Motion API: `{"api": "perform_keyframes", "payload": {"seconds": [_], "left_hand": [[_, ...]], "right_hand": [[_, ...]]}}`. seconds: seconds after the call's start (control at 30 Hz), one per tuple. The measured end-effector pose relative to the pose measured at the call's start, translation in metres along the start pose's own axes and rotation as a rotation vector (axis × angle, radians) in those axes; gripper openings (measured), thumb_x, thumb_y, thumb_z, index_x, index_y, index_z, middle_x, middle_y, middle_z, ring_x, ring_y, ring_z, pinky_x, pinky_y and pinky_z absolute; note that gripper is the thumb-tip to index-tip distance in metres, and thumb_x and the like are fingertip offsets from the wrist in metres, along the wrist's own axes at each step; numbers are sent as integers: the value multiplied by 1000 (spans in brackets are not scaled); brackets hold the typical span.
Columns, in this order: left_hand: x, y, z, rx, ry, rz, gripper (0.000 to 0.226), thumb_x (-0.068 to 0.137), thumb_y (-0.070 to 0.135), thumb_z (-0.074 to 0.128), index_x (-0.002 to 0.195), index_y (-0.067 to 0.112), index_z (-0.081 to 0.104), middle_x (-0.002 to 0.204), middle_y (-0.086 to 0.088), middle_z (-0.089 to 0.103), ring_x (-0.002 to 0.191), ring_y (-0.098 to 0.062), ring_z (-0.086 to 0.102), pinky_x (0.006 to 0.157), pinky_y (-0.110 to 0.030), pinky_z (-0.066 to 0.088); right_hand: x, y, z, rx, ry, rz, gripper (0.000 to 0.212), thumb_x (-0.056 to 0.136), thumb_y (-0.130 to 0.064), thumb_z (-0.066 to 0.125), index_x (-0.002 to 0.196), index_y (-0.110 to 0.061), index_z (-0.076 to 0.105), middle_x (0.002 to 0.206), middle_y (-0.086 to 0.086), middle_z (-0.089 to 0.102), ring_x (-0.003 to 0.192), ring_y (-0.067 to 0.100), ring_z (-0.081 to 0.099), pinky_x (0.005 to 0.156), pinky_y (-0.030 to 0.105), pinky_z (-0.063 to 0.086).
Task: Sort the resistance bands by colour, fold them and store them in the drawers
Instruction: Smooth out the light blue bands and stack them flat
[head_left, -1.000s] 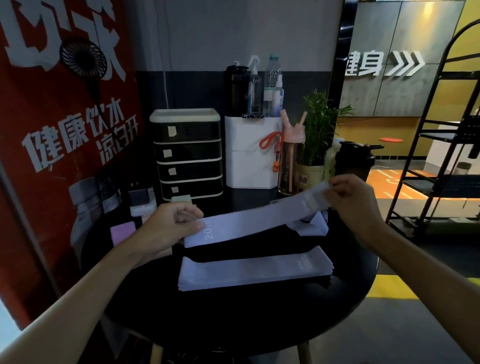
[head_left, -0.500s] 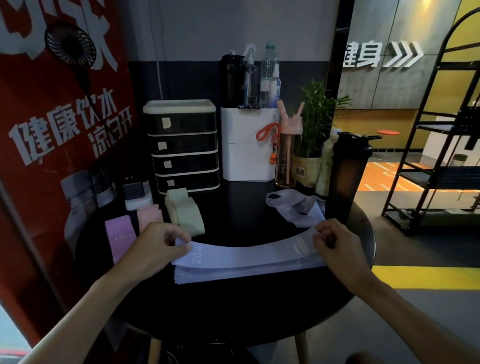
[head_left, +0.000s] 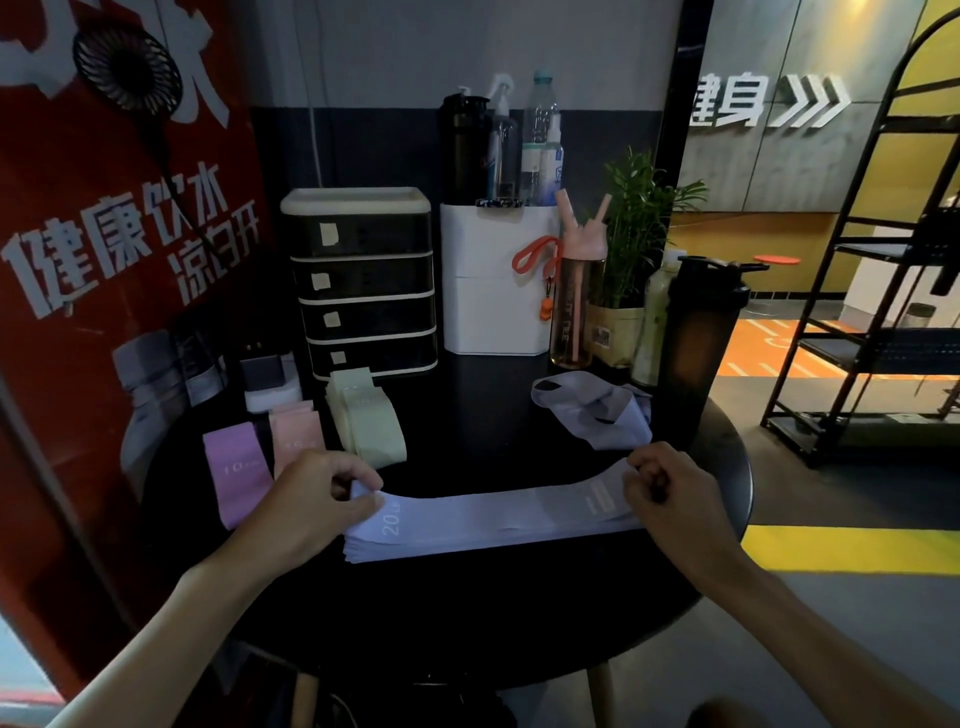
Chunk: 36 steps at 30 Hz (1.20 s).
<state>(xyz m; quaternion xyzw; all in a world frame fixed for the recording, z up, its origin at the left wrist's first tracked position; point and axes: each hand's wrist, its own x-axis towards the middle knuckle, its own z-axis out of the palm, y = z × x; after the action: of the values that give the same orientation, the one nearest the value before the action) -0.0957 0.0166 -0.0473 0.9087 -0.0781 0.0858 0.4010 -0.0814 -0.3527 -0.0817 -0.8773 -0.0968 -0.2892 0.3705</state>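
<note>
While your left hand (head_left: 311, 499) pinches one end of the top lavender band (head_left: 493, 512) and your right hand (head_left: 670, 493) pinches the other, that band lies flat along the lavender stack (head_left: 415, 552) at the front of the round black desk (head_left: 467, 613). Just beyond your right hand a crumpled lavender band (head_left: 597, 415) lies loose. Beside your left hand lie a purple band (head_left: 236, 473), a pink band (head_left: 296, 436) and pale green bands (head_left: 369, 421). Behind those stands the black drawer unit (head_left: 363, 286), its four drawers closed.
</note>
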Motion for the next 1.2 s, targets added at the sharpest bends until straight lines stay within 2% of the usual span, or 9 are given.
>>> {"api": "perform_keyframes", "payload": {"seconds": [0.13, 0.3, 0.43, 0.53, 0.63, 0.8, 0.9, 1.03, 1.2], "left_hand": [[-1, -3, 2, 23, 19, 18, 8, 84, 15, 77, 87, 22, 73, 86, 6, 72, 68, -2, 65, 62, -11, 46], [-3, -9, 5, 17, 22, 13, 9, 83, 15, 78, 87, 23, 74, 88, 3, 73, 76, -4, 67, 68, -13, 51], [-6, -8, 8, 36, 22, 41, 7, 85, 15, 77, 86, 21, 73, 74, 8, 65, 61, 10, 57, 57, -6, 40], [-9, -8, 11, 35, 20, 63, 5, 86, 16, 76, 83, 19, 73, 69, 9, 57, 56, 10, 52, 55, -9, 38], [-10, -11, 11, 33, 14, 62, 7, 87, 17, 75, 81, 21, 72, 78, 9, 59, 57, 9, 51, 58, -16, 37], [-9, -17, 9, 10, -25, 41, 8, 88, 21, 73, 83, 27, 73, 84, 22, 70, 77, 4, 63, 71, -23, 43], [-8, -18, 7, 34, 1, 84, 2, 88, 31, 72, 86, 32, 72, 92, 14, 69, 87, 1, 62, 78, -24, 45], [-12, -19, 2, -1, -109, 161, 44, 74, 69, 69, 103, 37, 70, 114, 25, 58, 110, 7, 54, 93, -14, 39], [-16, -25, 2, -18, -161, 198, 50, 61, 67, 76, 106, 47, 67, 122, 26, 56, 118, 3, 53, 99, -13, 40]], "right_hand": [[-1, -2, 0, -2, 9, -12, 10, 87, -4, 65, 86, -13, 61, 65, -2, 51, 70, 15, 51, 61, 27, 41], [-1, -2, -1, -1, 28, -5, 11, 87, -4, 65, 83, -13, 61, 64, -3, 50, 68, 15, 51, 62, 31, 42], [-1, -3, 0, -12, 22, -3, 12, 87, -3, 63, 82, -13, 59, 63, -4, 48, 71, 11, 49, 61, 23, 39], [0, -1, -1, -15, 12, 12, 11, 87, -3, 62, 81, -12, 59, 65, -1, 50, 74, 11, 49, 64, 23, 39], [1, 4, 0, -33, -31, 30, 14, 88, -3, 61, 79, -13, 57, 68, -1, 50, 76, 9, 48, 64, 20, 39], [3, 13, 5, -68, -59, 22, 11, 87, -1, 62, 86, -11, 62, 86, -4, 47, 79, 11, 51, 67, 15, 38], [4, 14, 7, -57, -55, -51, 9, 88, 0, 62, 90, -8, 66, 95, -12, 47, 90, 13, 52, 76, 9, 38], [4, 15, 6, -4, -111, -121, 13, 87, -14, 61, 94, -9, 71, 106, -14, 52, 103, 6, 49, 89, 14, 37], [5, 17, 6, -34, -257, -108, 18, 83, -4, 69, 90, -21, 69, 108, -12, 59, 102, 11, 50, 87, 11, 32]]}}
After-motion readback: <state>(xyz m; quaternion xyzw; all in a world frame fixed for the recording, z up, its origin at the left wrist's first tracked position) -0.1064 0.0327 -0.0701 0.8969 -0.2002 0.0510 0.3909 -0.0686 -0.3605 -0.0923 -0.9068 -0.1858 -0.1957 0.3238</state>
